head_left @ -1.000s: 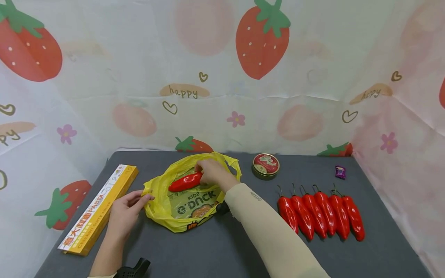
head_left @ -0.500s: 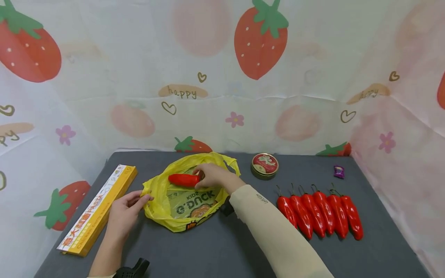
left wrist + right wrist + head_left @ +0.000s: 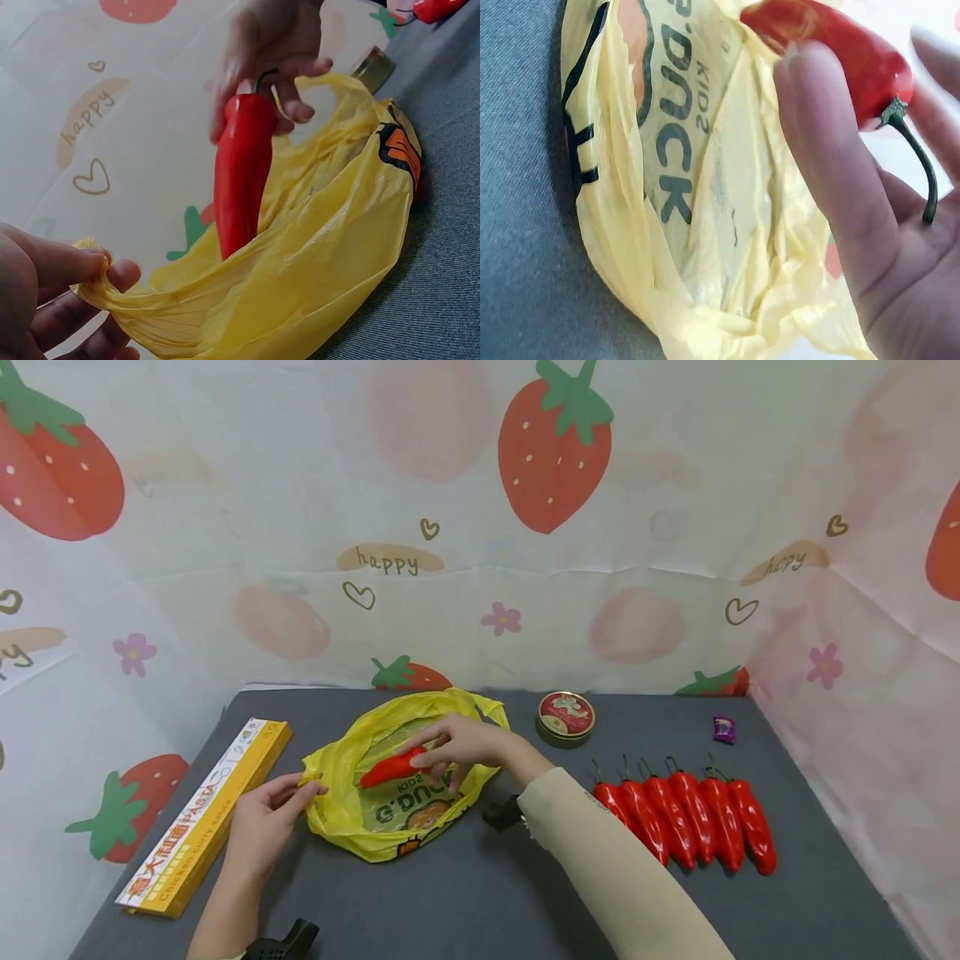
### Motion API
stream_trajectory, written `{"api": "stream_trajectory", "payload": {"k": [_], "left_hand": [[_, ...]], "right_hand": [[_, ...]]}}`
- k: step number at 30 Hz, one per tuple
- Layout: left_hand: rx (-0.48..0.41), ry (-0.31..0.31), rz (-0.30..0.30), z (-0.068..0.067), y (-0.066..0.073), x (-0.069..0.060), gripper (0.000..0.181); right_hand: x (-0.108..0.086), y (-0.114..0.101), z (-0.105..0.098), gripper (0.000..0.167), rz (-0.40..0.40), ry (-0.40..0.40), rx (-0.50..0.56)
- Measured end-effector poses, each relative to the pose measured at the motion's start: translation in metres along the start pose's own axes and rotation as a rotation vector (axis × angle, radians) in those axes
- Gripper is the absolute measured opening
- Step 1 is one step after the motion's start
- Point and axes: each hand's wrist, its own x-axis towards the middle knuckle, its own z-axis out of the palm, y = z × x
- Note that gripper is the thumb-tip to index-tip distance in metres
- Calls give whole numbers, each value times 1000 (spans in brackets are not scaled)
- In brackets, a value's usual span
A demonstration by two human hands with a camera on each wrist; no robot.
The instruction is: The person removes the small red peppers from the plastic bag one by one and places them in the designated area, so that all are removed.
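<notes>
A yellow plastic bag [image 3: 341, 806] lies spread on the dark grey table, its mouth facing up. My left hand [image 3: 264, 822] pinches the bag's left rim between thumb and fingers, as the left wrist view shows closely. Over the opening is my right hand [image 3: 480, 747], fingers spread loosely about the stem end of a red chili pepper [image 3: 390, 768]. In the right wrist view a gap shows between the pepper [image 3: 847, 52] and the far fingers, while the thumb overlaps its side. The pepper [image 3: 244, 165] points tip down behind the bag's rim in the left wrist view.
Several red chili peppers [image 3: 678, 822] lie in a row at the right, stems toward the back. A yellow pasta box [image 3: 202, 818] lies at the left. A round red-lidded tin [image 3: 566, 717] stands behind the bag; a small purple-wrapped item [image 3: 723, 729] is at the back right.
My right hand's fingers have spread from their grip on the pepper's stem end. The pepper has tipped, its left end lower. My left hand keeps its pinch on the bag's rim.
</notes>
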Motion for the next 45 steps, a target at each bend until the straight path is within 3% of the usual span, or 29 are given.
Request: {"api": "stream_trajectory", "payload": {"k": [4, 15, 23, 29, 36, 40, 45], "left_hand": [[11, 5, -15, 0, 1, 0, 50], [0, 0, -14, 2, 2, 0, 49], [-13, 6, 2, 4, 3, -1, 47], [-5, 0, -13, 3, 2, -1, 48], [9, 15, 5, 3, 3, 1, 46], [19, 16, 6, 4, 2, 1, 46], [33, 2, -7, 2, 0, 1, 49]], "right_hand": [[-11, 2, 0, 51, -53, -16, 10], [-53, 1, -8, 51, -200, 247, -281], [-98, 11, -17, 44, -263, 429, -108], [-132, 24, -24, 38, -209, 520, -117], [-171, 52, -27, 44, -44, 595, -122], [-188, 67, -27, 48, 38, 610, -241], [-199, 78, -23, 45, 67, 644, -434]]}}
